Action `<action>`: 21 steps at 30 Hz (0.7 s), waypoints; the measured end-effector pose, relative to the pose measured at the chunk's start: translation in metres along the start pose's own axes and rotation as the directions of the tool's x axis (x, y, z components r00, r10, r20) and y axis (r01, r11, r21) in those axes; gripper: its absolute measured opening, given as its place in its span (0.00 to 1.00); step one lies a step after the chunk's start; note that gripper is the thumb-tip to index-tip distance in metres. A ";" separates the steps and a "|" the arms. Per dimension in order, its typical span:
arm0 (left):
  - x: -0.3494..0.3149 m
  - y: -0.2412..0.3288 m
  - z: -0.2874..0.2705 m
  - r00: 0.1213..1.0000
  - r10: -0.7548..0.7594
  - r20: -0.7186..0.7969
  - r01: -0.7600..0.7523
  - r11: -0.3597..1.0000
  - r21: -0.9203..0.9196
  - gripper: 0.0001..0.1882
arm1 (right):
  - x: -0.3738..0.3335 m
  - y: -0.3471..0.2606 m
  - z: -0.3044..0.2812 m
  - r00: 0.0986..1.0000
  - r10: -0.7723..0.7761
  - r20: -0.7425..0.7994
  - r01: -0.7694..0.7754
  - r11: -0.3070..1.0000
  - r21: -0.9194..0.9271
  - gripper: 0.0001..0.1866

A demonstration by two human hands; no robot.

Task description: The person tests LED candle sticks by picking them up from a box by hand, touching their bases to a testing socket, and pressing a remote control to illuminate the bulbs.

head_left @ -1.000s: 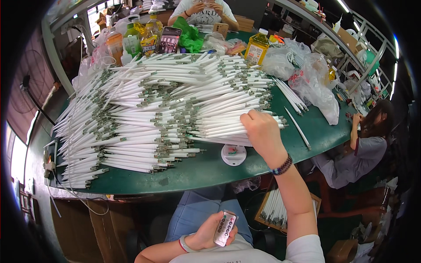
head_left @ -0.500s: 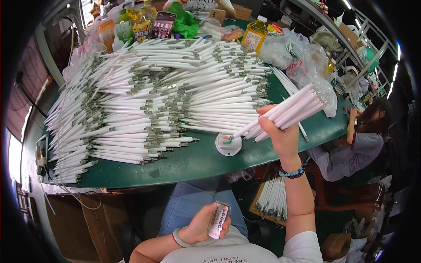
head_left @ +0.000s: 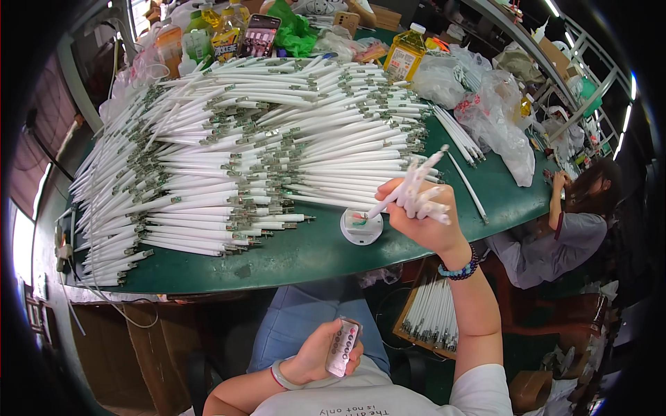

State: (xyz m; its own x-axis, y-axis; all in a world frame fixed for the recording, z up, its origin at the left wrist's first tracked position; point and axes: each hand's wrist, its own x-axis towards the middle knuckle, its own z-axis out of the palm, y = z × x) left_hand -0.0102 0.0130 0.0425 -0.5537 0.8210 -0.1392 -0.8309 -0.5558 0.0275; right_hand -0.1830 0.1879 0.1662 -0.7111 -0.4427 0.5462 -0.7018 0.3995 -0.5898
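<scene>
My left hand (head_left: 313, 352) is closed around a small pale remote control (head_left: 343, 350) with dark round buttons and a red one, held over my lap. Above the table's near edge, my right hand (head_left: 431, 227) grips a bundle of thin white tubes (head_left: 416, 195). The bundle is tilted, its ends pointing up toward me. One tube slants down from the fingers to a round white device (head_left: 361, 234) with a small green part on top; I cannot tell if they touch. To the left lies a large pile of similar white tubes (head_left: 194, 184) with greenish ends.
More loose tubes (head_left: 461, 136) lie right of the pile on the green table (head_left: 274, 270). Bottles, phones and plastic bags (head_left: 496, 104) crowd the back. Below the table, a box (head_left: 404, 331) holds white tubes. A co-worker (head_left: 579, 232) sits at the right.
My right hand has turned, swinging the bundle from pointing right to pointing up and toward me. My left hand and the remote have stayed put.
</scene>
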 end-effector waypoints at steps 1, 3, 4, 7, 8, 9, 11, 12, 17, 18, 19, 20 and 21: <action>-0.001 0.000 0.002 0.999 -0.001 -0.033 0.001 1.000 0.008 0.19 | 0.005 -0.005 -0.001 0.993 -0.031 0.113 0.045 0.991 -0.127 0.10; -0.002 0.000 0.002 0.998 0.013 -0.067 -0.011 0.999 0.031 0.18 | 0.013 -0.018 0.001 0.994 -0.039 0.098 0.045 0.997 -0.066 0.12; -0.003 -0.002 -0.002 0.998 0.004 -0.060 -0.002 0.999 0.042 0.15 | 0.015 -0.021 0.001 0.992 -0.008 0.130 0.014 0.999 -0.046 0.09; -0.005 -0.007 0.003 0.998 0.008 -0.065 -0.006 0.999 0.038 0.09 | 0.012 -0.025 0.002 0.990 0.012 0.140 -0.010 1.000 -0.020 0.08; -0.005 -0.007 0.005 0.997 0.003 -0.083 0.002 0.998 0.056 0.08 | 0.011 -0.024 0.001 0.989 0.029 0.144 -0.025 0.999 -0.030 0.08; -0.006 -0.006 0.005 0.995 -0.002 -0.101 0.010 0.997 0.073 0.07 | 0.011 -0.023 0.000 0.988 0.047 0.147 -0.042 0.998 -0.041 0.08; -0.008 -0.008 0.005 0.995 0.000 -0.104 0.006 0.998 0.055 0.06 | 0.010 -0.022 0.000 0.988 0.043 0.150 -0.038 0.999 -0.035 0.08; -0.009 -0.008 0.003 0.996 -0.010 -0.089 0.017 0.997 0.074 0.07 | 0.010 -0.022 0.000 0.987 0.047 0.154 -0.042 0.999 -0.034 0.08; -0.005 -0.009 0.006 0.999 -0.036 0.005 0.035 0.999 0.006 0.11 | 0.012 -0.023 0.000 0.989 0.051 0.137 -0.047 0.998 -0.031 0.08; -0.005 -0.008 0.006 0.998 -0.035 -0.043 0.036 0.999 0.020 0.12 | 0.012 -0.023 0.000 0.989 0.055 0.135 -0.051 0.998 -0.035 0.08; -0.005 -0.007 0.006 0.995 -0.034 -0.090 0.037 0.999 0.034 0.13 | 0.012 -0.023 0.000 0.990 0.054 0.134 -0.050 0.998 -0.034 0.08; -0.004 -0.007 0.005 0.995 -0.033 -0.091 0.037 0.999 0.035 0.13 | 0.012 -0.022 0.000 0.990 0.051 0.131 -0.046 0.998 -0.038 0.08; -0.004 -0.008 0.003 0.997 -0.033 -0.072 0.036 0.999 0.039 0.14 | 0.012 -0.022 0.000 0.991 0.046 0.128 -0.041 0.998 -0.042 0.08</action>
State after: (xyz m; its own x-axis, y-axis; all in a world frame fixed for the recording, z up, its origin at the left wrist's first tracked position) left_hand -0.0017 0.0146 0.0454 -0.5203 0.8276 -0.2108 -0.8519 -0.5201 0.0610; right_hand -0.1763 0.1740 0.1861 -0.7316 -0.5226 0.4378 -0.6729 0.4506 -0.5867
